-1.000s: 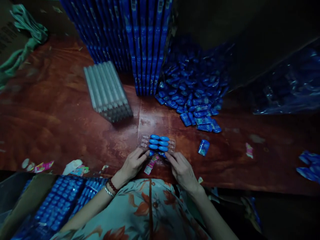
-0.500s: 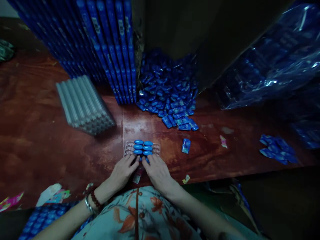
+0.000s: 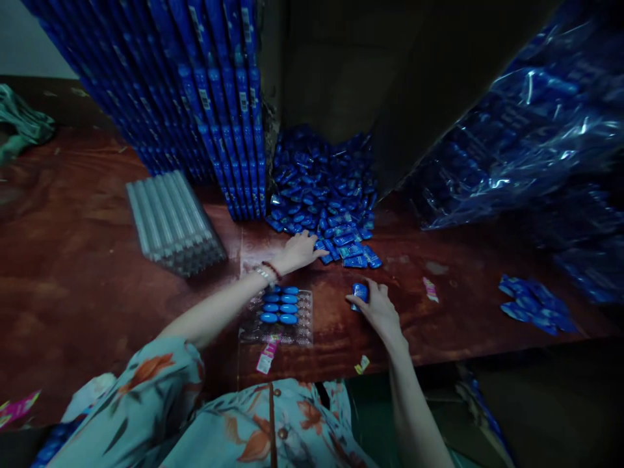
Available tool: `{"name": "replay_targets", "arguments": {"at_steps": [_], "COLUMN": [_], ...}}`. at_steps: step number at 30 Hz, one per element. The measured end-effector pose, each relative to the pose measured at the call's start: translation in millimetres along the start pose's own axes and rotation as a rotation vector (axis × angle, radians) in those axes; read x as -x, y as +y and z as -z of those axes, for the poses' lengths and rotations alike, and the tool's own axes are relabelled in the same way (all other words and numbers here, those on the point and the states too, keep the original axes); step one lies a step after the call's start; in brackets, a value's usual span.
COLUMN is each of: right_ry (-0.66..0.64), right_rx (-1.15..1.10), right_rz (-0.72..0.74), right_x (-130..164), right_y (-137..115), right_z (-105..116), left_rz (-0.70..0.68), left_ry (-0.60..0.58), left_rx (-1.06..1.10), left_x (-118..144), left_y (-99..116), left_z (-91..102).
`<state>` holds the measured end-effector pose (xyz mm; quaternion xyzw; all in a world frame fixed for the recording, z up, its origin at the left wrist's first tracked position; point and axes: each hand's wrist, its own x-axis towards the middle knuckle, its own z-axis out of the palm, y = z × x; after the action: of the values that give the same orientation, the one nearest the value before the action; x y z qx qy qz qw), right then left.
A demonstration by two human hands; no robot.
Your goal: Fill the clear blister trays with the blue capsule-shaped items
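Observation:
My left hand (image 3: 298, 252) stretches over the near edge of a heap of small blue packets (image 3: 324, 188). Its fingers are apart and the tips touch packets at the front. A single blue packet (image 3: 359, 292) lies on the table to the right, with the thumb and forefinger of my right hand (image 3: 381, 311) closed about it. Between my arms rests a clear plastic blister tray (image 3: 305, 318), partly under my left forearm. Blue capsule-shaped pieces (image 3: 279, 309) fill its middle columns, while the outer pockets look unfilled.
Tall stacks of blue packs (image 3: 219, 117) rise behind at left, beside a stack of clear trays (image 3: 173, 218). A cardboard box (image 3: 336, 71) stands behind the heap. Plastic-wrapped blue goods (image 3: 511, 136) stand at right, near a small packet pile (image 3: 536, 304). A pink-and-white scrap (image 3: 266, 357) lies in front.
Both hands have left the blister tray. My left hand moved forward to the heap, and my right hand moved right onto the single packet. The view has shifted slightly.

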<state>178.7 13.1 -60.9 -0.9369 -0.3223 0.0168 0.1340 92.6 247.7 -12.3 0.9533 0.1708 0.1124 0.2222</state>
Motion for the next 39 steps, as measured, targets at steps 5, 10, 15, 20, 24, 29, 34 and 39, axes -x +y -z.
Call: {"name": "replay_targets", "arguments": {"at_steps": [5, 10, 15, 20, 24, 29, 34, 39], "right_ry": [-0.152, -0.250, -0.364, -0.051, 0.003, -0.070, -0.099, -0.050], "right_rx": [-0.273, -0.956, -1.137, -0.737, -0.335, -0.066, -0.075, -0.153], "right_rz": [-0.055, -0.215, 0.086, 0.615, 0.785, 0.867, 0.883, 0.861], "right_x": [12, 50, 94, 106, 101, 92, 87, 90], "right_y": [-8, -23, -66, -89, -93, -111, -109, -100], "right_z": [-14, -5, -3, -24, -19, -3, -5, -15], "left_rz": [0.052, -0.001, -0.195, -0.221, -0.157, 0.102, 0.089, -0.066], "left_ry": [-0.271, -0.315, -0.389, -0.275, -0.027, -0.071, -0.162, 0.075], "left_rx": [-0.136, -0.121, 0.010, 0.182, 0.311, 0.552, 0.426, 0.038], "left_x": [-33, -17, -12, 5, 63, 155, 202, 219], "left_y": [8, -4, -21, -35, -36, -28, -17, -10], "left_z": [-24.1, -22.6, -22.1, 7.3, 62.6, 110.9, 78.9, 16.6]}}
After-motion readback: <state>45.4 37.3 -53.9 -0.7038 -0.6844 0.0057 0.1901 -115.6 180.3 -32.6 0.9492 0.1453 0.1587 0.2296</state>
